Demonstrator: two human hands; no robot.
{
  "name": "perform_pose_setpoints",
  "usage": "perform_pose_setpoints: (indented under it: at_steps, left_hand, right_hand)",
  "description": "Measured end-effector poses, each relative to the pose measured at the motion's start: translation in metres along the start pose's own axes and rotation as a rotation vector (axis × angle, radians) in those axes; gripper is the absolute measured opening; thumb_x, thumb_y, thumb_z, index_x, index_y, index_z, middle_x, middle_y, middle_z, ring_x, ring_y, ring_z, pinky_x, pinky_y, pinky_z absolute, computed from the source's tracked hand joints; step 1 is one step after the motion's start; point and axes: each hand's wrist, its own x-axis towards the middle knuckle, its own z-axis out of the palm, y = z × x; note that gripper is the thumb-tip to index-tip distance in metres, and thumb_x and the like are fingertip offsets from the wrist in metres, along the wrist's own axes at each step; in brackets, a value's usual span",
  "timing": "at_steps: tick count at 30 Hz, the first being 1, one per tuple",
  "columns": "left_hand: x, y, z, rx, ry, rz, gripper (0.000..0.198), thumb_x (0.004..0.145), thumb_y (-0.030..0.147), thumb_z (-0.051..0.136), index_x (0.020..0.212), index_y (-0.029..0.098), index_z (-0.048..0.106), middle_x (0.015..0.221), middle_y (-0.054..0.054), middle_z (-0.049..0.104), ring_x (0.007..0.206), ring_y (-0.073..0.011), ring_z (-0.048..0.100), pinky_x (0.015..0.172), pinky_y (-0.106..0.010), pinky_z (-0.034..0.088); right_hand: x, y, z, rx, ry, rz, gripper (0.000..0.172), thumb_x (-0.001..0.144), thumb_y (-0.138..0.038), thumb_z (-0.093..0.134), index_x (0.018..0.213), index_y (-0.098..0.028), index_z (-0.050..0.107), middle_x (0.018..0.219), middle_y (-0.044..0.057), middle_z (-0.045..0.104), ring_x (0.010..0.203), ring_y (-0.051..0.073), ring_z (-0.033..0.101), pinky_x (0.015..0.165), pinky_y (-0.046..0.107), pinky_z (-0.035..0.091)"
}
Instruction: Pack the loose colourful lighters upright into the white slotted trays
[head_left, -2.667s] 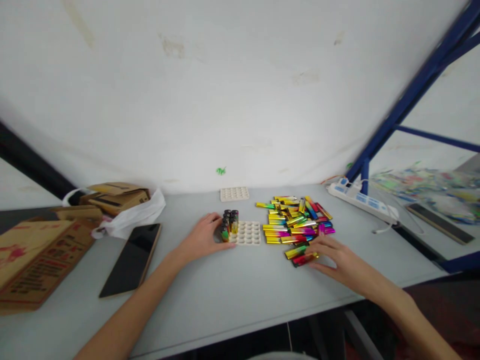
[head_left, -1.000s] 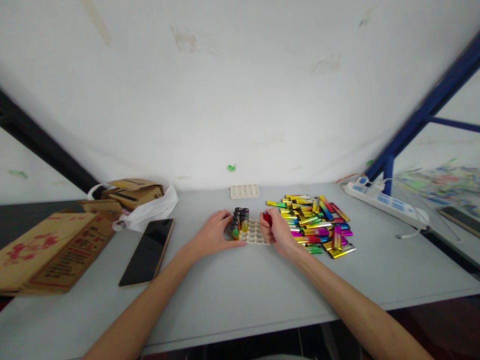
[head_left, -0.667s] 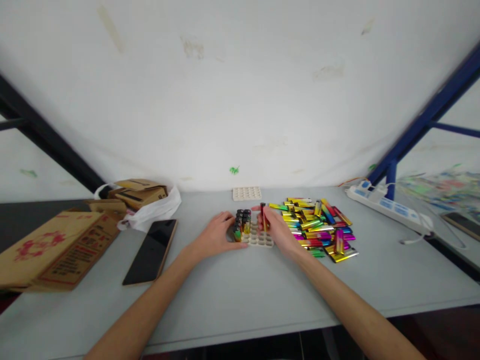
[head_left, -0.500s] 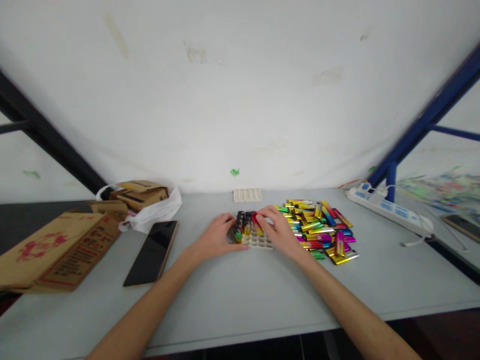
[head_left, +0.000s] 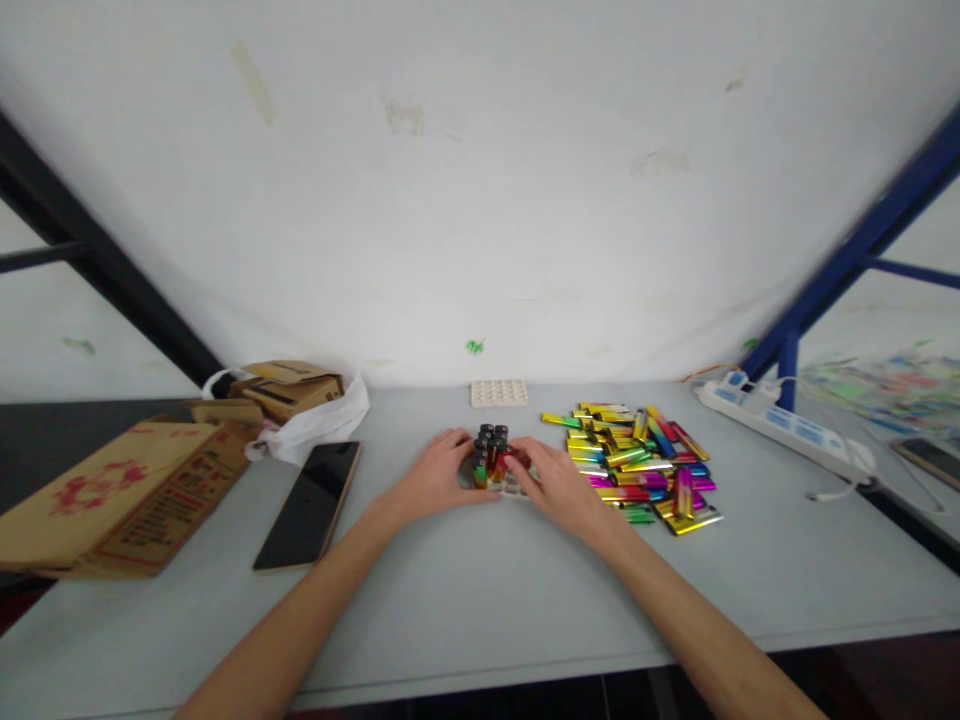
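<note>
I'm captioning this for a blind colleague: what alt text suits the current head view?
Left hand and right hand flank upright, black-topped tubes in a pale tray. A loose pile of shiny tubes lies right, a dark slab left.

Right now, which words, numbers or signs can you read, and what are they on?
No words or numbers are clear enough to read.
Big cardboard box: dark print on its side, too blurred to read; the red design on top is unclear too.
Wall: a green scribble, no letters I can make out.
Shiny lighters: too small to tell if they have print.
</note>
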Motion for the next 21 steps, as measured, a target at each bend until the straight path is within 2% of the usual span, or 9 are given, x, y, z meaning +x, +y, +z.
perform_pose_setpoints:
  at_steps: [5, 8, 11, 16, 19, 21]
  left_hand:
    - [0.000, 0.002, -0.001, -0.014, 0.009, -0.001, 0.060, 0.072, 0.064, 0.093, 0.113, 0.023, 0.075, 0.118, -0.011, 0.072, 0.111, -0.0346, 0.070, 0.104, -0.047, 0.056]
    - [0.000, 0.001, 0.000, -0.012, 0.020, 0.002, 0.061, 0.071, 0.064, 0.094, 0.112, 0.023, 0.075, 0.119, -0.011, 0.073, 0.111, -0.0345, 0.070, 0.105, -0.047, 0.056]
    - [0.000, -0.001, 0.001, -0.013, 0.028, 0.016, 0.060, 0.071, 0.066, 0.093, 0.111, 0.024, 0.075, 0.118, -0.011, 0.073, 0.111, -0.0344, 0.070, 0.104, -0.047, 0.056]
    - [0.001, -0.001, 0.001, -0.009, 0.028, 0.005, 0.062, 0.072, 0.071, 0.090, 0.106, 0.023, 0.076, 0.117, -0.012, 0.072, 0.110, -0.0362, 0.071, 0.103, -0.050, 0.058]
    - [0.001, -0.001, 0.000, -0.027, 0.031, 0.015, 0.060, 0.072, 0.072, 0.088, 0.104, 0.023, 0.076, 0.114, -0.012, 0.072, 0.106, -0.0351, 0.070, 0.101, -0.052, 0.059]
    - [0.001, -0.002, 0.000, -0.028, 0.031, 0.020, 0.059, 0.073, 0.071, 0.089, 0.104, 0.023, 0.075, 0.114, -0.012, 0.072, 0.105, -0.0355, 0.070, 0.100, -0.053, 0.060]
  right_hand:
    - [0.000, -0.005, -0.004, -0.145, -0.136, -0.010, 0.025, 0.115, -0.029, 0.050, 0.133, -0.020, 0.065, 0.117, 0.012, 0.081, 0.100, 0.026, 0.078, 0.088, 0.037, 0.058]
    - [0.001, -0.008, -0.002, -0.296, -0.140, -0.026, 0.022, 0.113, -0.032, 0.056, 0.116, -0.017, 0.072, 0.104, 0.013, 0.081, 0.092, 0.027, 0.077, 0.087, 0.038, 0.055]
    - [0.001, -0.003, -0.005, -0.315, -0.110, -0.035, 0.027, 0.112, -0.039, 0.060, 0.099, -0.018, 0.073, 0.088, 0.010, 0.080, 0.081, 0.025, 0.074, 0.085, 0.038, 0.052]
    - [0.007, 0.034, -0.041, -0.284, 0.015, 0.107, 0.034, 0.115, -0.037, 0.050, 0.100, -0.020, 0.075, 0.091, 0.010, 0.079, 0.082, 0.025, 0.071, 0.080, 0.036, 0.051]
    - [0.020, 0.065, -0.064, -0.320, -0.012, 0.174, 0.024, 0.109, -0.030, 0.060, 0.100, -0.018, 0.078, 0.099, 0.013, 0.078, 0.092, 0.027, 0.072, 0.091, 0.038, 0.053]
    - [0.031, 0.083, -0.071, -0.359, -0.061, 0.181, 0.014, 0.103, -0.027, 0.071, 0.103, -0.017, 0.081, 0.107, 0.015, 0.078, 0.103, 0.029, 0.071, 0.100, 0.041, 0.052]
